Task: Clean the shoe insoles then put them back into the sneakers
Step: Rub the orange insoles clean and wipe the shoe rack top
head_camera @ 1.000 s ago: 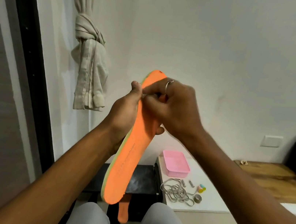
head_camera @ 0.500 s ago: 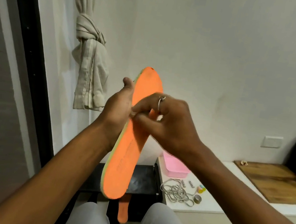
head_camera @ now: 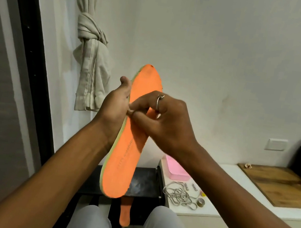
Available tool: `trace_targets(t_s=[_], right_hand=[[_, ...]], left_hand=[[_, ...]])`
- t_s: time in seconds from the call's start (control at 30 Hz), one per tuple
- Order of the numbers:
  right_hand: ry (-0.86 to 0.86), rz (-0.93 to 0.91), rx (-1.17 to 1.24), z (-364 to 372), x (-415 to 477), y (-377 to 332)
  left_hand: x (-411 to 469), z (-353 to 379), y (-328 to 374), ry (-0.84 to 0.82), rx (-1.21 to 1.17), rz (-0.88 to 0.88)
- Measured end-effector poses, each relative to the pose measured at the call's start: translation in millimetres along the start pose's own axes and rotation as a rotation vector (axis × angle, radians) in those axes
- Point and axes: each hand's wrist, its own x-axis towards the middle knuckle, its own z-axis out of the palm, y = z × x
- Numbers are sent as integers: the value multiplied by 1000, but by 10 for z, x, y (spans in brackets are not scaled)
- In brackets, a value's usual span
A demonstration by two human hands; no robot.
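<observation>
Cleaning judged in progress, early to mid task: one orange insole [head_camera: 132, 136] is held up in mid-air, nearly upright, toe end upward, heel end low above the lap. It is gripped along its left edge by the left hand [head_camera: 114, 108], thumb up beside the edge. The right hand [head_camera: 161, 119], ring on one finger, is pressed against the orange face at mid-length, fingertips pinched together as if something is being picked or rubbed off; whether anything is held between them cannot be told. No cloth or brush is seen. A second orange insole [head_camera: 124, 214] is seen low between the knees, partly hidden; whether it has been cleaned cannot be told. No sneakers are in view, so re-insertion is judged not yet done for either insole. A white tabletop [head_camera: 219, 206] is seen to the right; near its front left corner a grey tangle of laces or bands [head_camera: 179, 195] is laid, with a pink tray [head_camera: 176, 169] behind it toward the wall. Small bits and a tape roll [head_camera: 201, 202] lie just beside the tangle. A wooden board [head_camera: 279, 186] is laid at the far right edge. Room: white wall, knotted curtain [head_camera: 90, 62] at left, wall socket plate [head_camera: 277, 145] at right.
</observation>
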Motion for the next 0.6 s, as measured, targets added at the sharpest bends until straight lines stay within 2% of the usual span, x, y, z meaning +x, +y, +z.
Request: trace_targets(t_s=[0.1,0.3,0.4,0.6], right_hand=[[-10,-33,-32,-56,90,49],[189,-9,-246,-217,593,385],[232,25,-260,-273,673,443],[-39,-179,-315,-211,317,294]], left_hand=[[-43,40,-2,-32,-12,-13],[-128,103,-57,-159,-29,-30],[-159,106,-37,-187,-30,-53],[-147,133,-56,-131,-49,-17]])
